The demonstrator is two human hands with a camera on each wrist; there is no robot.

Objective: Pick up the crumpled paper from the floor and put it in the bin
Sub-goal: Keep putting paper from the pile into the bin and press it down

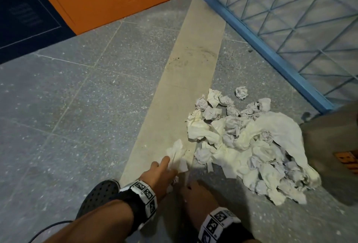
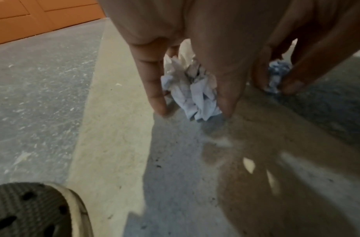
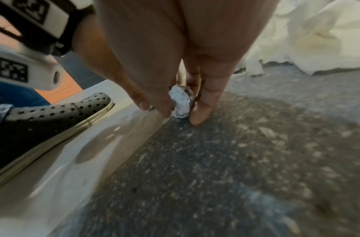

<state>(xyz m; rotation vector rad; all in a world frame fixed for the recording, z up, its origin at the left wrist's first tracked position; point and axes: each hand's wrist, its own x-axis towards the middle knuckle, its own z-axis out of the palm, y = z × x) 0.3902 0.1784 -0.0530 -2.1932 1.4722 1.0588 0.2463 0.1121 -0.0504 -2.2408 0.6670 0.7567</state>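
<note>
On the grey floor (image 1: 81, 107), both hands pinch paper: left hand (image 1: 157, 173) a crumpled sheet (image 2: 192, 89), right hand (image 1: 195, 194) a small ball (image 3: 181, 104)

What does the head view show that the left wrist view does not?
Only the head view shows the big paper pile, the blue mesh frame and the right wrist band. Only the left wrist view shows the left fingers closed round a crumpled paper wad, and the right fingertips pinching a smaller wad. Both show the left hand, the dark shoe and the orange cabinet.
</note>
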